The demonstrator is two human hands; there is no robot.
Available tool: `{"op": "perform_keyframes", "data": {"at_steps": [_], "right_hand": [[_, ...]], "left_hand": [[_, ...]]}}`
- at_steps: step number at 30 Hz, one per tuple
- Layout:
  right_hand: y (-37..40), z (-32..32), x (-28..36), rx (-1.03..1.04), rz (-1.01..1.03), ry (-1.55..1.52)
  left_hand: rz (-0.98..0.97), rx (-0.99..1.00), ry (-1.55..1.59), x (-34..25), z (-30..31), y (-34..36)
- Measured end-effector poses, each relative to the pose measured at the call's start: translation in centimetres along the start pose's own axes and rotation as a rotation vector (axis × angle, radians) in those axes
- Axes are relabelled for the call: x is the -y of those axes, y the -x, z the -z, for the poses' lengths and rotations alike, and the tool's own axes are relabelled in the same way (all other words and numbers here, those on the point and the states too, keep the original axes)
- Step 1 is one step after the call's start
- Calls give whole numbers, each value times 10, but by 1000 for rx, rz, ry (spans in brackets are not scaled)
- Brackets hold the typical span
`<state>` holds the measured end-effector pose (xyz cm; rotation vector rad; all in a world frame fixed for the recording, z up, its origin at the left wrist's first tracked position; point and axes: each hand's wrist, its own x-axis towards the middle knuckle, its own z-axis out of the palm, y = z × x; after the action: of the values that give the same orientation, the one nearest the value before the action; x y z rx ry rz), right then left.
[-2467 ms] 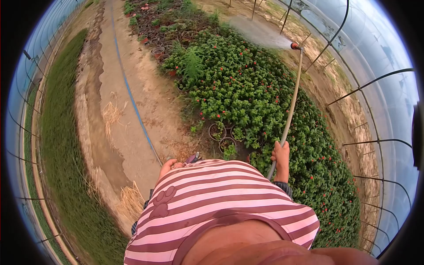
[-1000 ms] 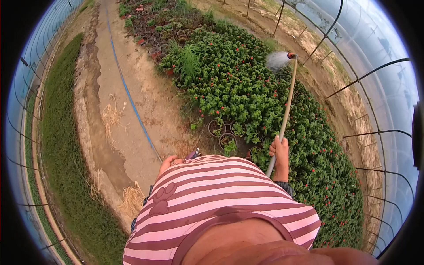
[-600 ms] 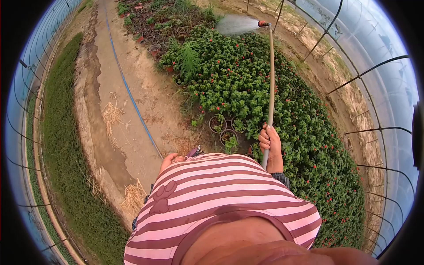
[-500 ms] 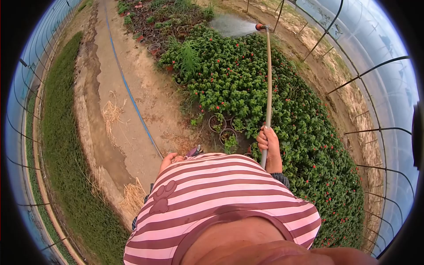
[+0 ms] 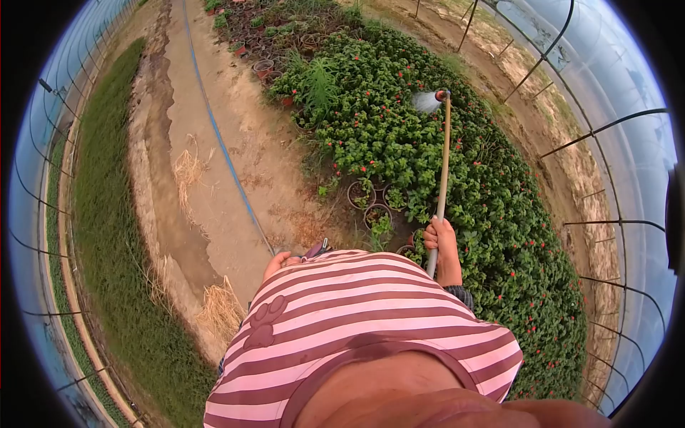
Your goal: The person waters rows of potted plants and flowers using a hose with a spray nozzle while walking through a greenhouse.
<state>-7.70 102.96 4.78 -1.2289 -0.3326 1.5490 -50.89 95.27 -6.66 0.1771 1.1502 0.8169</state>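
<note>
My right hand (image 5: 444, 248) is wrapped round the pale shaft of a watering wand (image 5: 444, 160), low on its length. The wand points away from me over the leafy plants (image 5: 399, 121) with small red flowers. At its tip an orange-and-black spray head (image 5: 442, 95) throws a short fan of water (image 5: 426, 102) leftward, onto the leaves. My left hand (image 5: 278, 264) is at the shirt's front edge with fingers curled, partly hidden by the striped shirt (image 5: 371, 307). The blue hose (image 5: 227, 153) along the path ends in view right at this hand; I cannot tell whether the hand grips it.
Several small pots (image 5: 362, 193) stand at the bed's near left edge, and more pots (image 5: 263, 68) lie farther up. Dry straw (image 5: 220, 308) lies on the dirt path (image 5: 264, 157). A low green strip (image 5: 107, 178) runs at left. Arched tunnel ribs (image 5: 603, 133) with plastic film curve along both sides.
The wand's spray head has come down and nearer, from the bed's far edge to over the flowering plants. The spray looks shorter. My right hand has lowered slightly; the view has shifted a little.
</note>
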Motion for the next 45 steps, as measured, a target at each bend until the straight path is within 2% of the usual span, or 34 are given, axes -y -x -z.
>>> {"op": "perform_keyframes", "data": {"at_steps": [6, 8, 11, 13, 15, 19, 22, 28, 30, 36, 39, 43, 45], "right_hand": [[1, -46, -8, 125, 15, -83], [5, -69, -12, 174, 21, -142], [9, -104, -19, 211, 51, -205], [11, -127, -25, 229, 57, -208], [12, -151, -33, 235, 66, -192], [13, -185, -53, 174, 61, -124], [13, -198, -72, 131, 33, -90], [21, -213, -110, 49, -7, 14], [23, -216, -120, 16, -25, 31], [20, -229, -129, 27, -53, 54], [17, -238, -126, 64, -50, 20], [15, -257, -116, 114, 17, -62], [9, -264, -109, 162, 35, -70]], "left_hand": [[159, 137, 242, -28, 39, -13], [126, 21, 77, -36, 57, -21], [83, 12, -31, -49, 91, -28], [-18, -7, -86, -66, 90, -9], [-203, -101, -168, -84, 77, 23], [-184, -16, -27, -107, 112, 24], [-175, -87, 19, -127, 117, 41], [423, 262, 954, -147, 164, 33], [481, 333, 1064, -150, 173, 38], [458, 327, 1093, -158, 187, 50], [345, 175, 930, -164, 184, 51], [94, -101, 553, -179, 159, 70], [139, -83, 596, -183, 160, 68]]}}
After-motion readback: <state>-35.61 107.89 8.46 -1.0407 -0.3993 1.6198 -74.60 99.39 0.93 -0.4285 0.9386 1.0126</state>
